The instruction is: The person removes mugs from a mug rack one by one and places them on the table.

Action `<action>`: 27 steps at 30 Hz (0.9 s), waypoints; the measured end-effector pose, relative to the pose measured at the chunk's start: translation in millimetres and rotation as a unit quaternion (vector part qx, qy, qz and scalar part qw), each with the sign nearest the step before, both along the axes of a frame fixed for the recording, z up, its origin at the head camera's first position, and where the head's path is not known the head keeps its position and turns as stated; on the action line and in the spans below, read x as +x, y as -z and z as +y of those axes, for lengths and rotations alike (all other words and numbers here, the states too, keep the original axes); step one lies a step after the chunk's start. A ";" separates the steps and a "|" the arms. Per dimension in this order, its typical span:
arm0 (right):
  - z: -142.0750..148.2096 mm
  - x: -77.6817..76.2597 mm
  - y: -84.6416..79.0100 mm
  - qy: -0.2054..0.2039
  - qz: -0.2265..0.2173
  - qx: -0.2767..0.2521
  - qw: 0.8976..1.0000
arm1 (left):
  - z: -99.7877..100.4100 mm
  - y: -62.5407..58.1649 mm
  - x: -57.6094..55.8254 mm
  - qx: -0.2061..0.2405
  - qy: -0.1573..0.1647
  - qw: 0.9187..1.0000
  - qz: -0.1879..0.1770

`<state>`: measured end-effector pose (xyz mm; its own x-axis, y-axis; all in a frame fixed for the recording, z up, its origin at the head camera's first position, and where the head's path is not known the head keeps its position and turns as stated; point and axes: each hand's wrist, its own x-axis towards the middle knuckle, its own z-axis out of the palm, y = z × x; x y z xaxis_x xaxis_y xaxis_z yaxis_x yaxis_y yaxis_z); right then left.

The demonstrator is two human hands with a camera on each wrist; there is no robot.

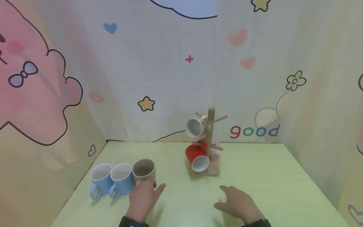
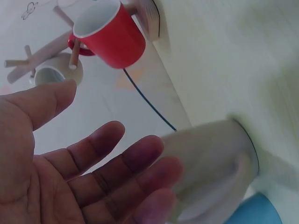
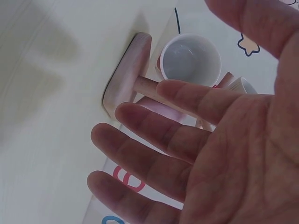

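Observation:
My left hand (image 1: 144,198) is beside a beige-grey mug (image 1: 144,169), fingers relaxed and spread near its handle side; in the left wrist view the fingertips overlap that mug (image 2: 219,158). My right hand (image 1: 239,204) hovers over the table's right half with fingers apart, holding nothing. In front of it stands a wooden mug tree (image 1: 210,132). From its pegs hang a red mug (image 1: 195,155), mouth tipped toward me, and a white ribbed mug (image 1: 195,127) higher up. A pinkish thing (image 1: 214,146) behind the post is mostly hidden.
Two light blue mugs, the outer one (image 1: 102,178) and the inner one (image 1: 122,178), stand upright left of the beige-grey mug, handles toward me. The pale yellow-green table (image 1: 269,176) is bounded by a printed cloth (image 1: 158,63) at the back and sides.

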<state>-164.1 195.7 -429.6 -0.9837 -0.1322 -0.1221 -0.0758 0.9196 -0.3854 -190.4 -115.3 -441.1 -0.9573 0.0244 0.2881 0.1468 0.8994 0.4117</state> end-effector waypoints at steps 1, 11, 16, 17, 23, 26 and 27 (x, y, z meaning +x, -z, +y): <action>0.1 -0.1 0.3 0.000 -0.001 0.000 1.000 | 2.9 0.5 -0.3 -0.006 0.005 1.000 0.000; 0.9 -3.9 2.6 0.002 -0.001 0.007 1.000 | 24.6 8.0 -4.8 -0.054 0.038 0.997 -0.039; 1.2 -7.1 4.5 0.007 -0.004 0.012 1.000 | 30.4 9.3 -9.8 -0.068 0.041 0.993 -0.090; 1.2 -7.6 4.7 0.008 -0.004 0.013 1.000 | 31.3 9.1 -10.4 -0.072 0.043 0.992 -0.093; 1.4 -10.9 7.3 0.012 -0.004 0.016 1.000 | 34.2 11.1 -10.7 -0.069 0.058 0.991 -0.094; 1.0 -13.2 9.2 0.017 0.000 0.016 1.000 | 35.1 11.9 -10.5 -0.071 0.063 0.991 -0.094; 0.7 -14.4 9.9 0.020 0.003 0.016 1.000 | 35.4 12.1 -10.7 -0.074 0.065 0.991 -0.092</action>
